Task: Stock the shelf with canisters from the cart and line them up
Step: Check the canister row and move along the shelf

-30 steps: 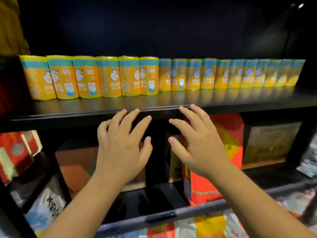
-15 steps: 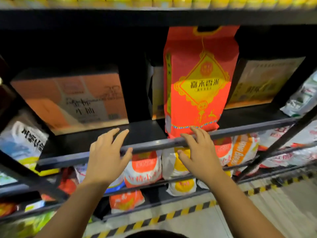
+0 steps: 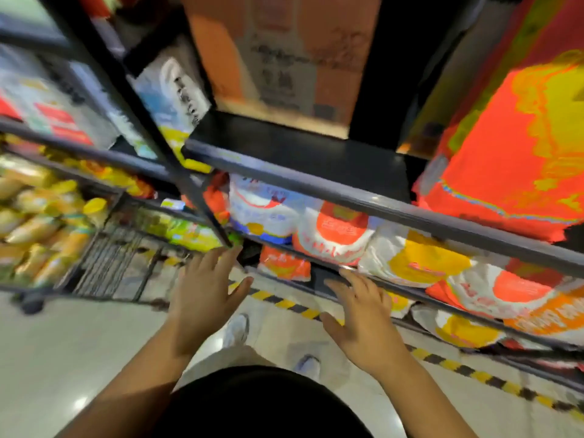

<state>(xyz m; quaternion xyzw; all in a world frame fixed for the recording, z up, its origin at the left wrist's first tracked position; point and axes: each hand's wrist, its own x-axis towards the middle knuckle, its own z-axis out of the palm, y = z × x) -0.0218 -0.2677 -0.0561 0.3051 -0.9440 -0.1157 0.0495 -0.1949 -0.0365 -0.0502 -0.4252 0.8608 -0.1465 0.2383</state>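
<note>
Step, judged: fetch phase. L hand (image 3: pixel 205 298) & R hand (image 3: pixel 363 320) spread, empty, near lower shelf (image 3: pixel 410 213). Next: reach left to cart (image 3: pixel 107 257), grip canisters (image 3: pixel 34 229).

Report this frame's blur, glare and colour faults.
Head view: motion blur smears the yellow canisters in the black wire cart and the print on the orange cardboard carton; the big red-and-yellow bag looks blocky and oversaturated; the left hand and right hand are sharper; a glare spot sits on the pale glossy floor.
</note>
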